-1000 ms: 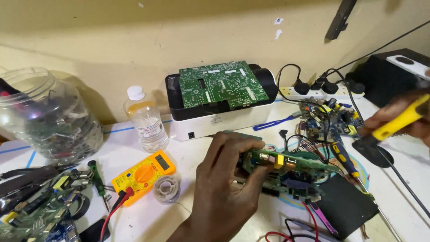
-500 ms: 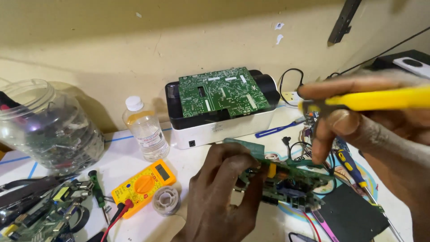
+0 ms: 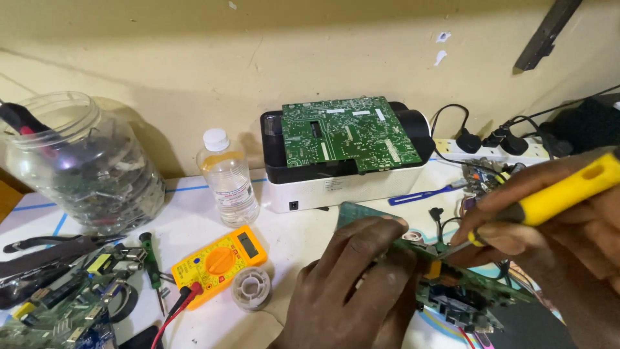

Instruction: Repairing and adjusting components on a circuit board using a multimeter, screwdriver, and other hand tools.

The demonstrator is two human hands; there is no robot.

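My left hand [image 3: 352, 284] grips a green circuit board [image 3: 462, 291] with several components, tilted above the white table near the lower right. My right hand [image 3: 555, 239] holds a yellow-handled soldering iron [image 3: 558, 194]. Its metal tip touches the board's upper edge, right beside my left fingertips. Part of the board is hidden under my left hand.
A white and black box [image 3: 342, 174] with a green circuit board on top stands at the back. Nearby are a clear plastic bottle [image 3: 227, 178], a yellow multimeter [image 3: 219, 258], a solder reel [image 3: 252, 287], a plastic jar of parts [image 3: 84, 168], a power strip [image 3: 497, 150], a blue toothbrush [image 3: 426, 192] and loose boards [image 3: 64, 304].
My right hand has brought the yellow soldering iron from the far right down to the board, so its tip now touches it. My left hand keeps holding the board.
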